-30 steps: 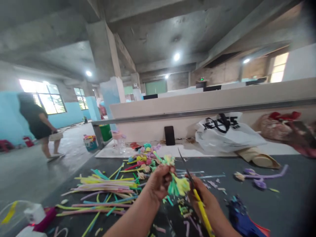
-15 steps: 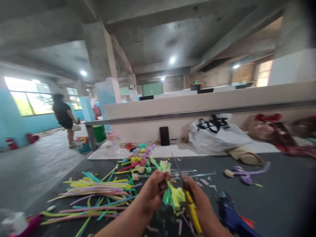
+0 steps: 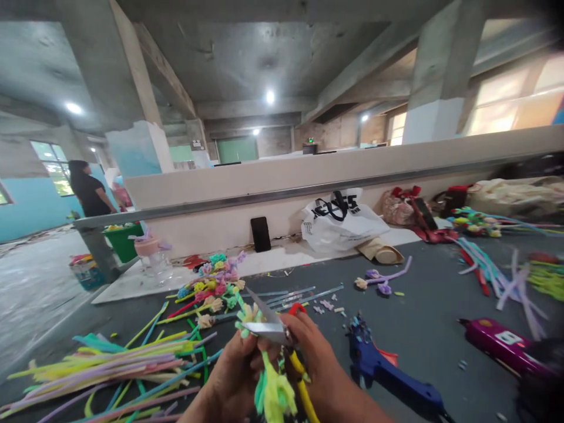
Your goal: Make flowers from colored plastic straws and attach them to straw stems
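At the bottom centre, my left hand [image 3: 235,370] is closed on a bundle of green and yellow fuzzy stems [image 3: 275,388], which hangs below the fingers. A pale green and cream tuft [image 3: 249,317] sticks up above them. My right hand [image 3: 317,358] is wrapped round scissors [image 3: 271,332] with yellow and red handles. Their blades are spread, and the lower blade lies across the tuft.
Loose coloured stems [image 3: 114,370] lie left, with fuzzy flowers [image 3: 215,282] behind. A blue glue gun [image 3: 392,370] and a purple tool [image 3: 502,346] are at right. A phone [image 3: 261,234] leans on the partition. A person [image 3: 90,191] stands far left.
The view has swung to the right. The scissors have come over to the tuft with blades apart, and more tools and stems show on the right.
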Available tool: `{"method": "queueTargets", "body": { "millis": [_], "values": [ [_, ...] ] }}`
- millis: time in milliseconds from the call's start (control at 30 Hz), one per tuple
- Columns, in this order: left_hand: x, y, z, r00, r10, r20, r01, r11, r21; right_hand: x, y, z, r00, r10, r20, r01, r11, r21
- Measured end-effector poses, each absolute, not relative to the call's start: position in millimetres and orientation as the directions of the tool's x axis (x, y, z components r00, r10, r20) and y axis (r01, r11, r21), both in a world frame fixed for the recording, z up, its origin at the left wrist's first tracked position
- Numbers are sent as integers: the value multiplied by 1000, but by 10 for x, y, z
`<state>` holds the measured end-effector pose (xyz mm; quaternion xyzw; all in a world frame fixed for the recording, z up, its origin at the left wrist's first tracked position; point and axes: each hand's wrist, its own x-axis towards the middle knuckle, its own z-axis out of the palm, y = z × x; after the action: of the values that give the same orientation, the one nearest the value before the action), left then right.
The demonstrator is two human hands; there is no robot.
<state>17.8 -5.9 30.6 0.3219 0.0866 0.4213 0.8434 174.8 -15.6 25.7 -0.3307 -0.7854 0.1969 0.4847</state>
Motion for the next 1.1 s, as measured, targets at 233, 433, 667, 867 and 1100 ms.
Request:
{"method": "queueTargets", "body": {
  "millis": [233, 433, 667, 867, 1100],
  "values": [
    [221, -108, 320, 646, 740, 189, -694, 466, 548, 1746, -166, 245, -298, 747, 594, 358, 664, -656],
    [233, -110, 290, 702, 686, 194, -662, 527, 533, 1747, -181, 244, -296, 754, 587, 377, 656, -653],
    [230, -104, 238, 659, 722, 209, -697, 483, 530, 1751, -181, 259, -308, 759, 573, 386, 650, -654],
    [241, -120, 278, 665, 727, 168, -679, 496, 541, 1738, -188, 265, -286, 757, 588, 390, 652, -650],
    [257, -130, 284, 681, 710, 181, -677, 515, 526, 1743, -193, 274, -328, 749, 575, 368, 662, -652]
  ]
}}
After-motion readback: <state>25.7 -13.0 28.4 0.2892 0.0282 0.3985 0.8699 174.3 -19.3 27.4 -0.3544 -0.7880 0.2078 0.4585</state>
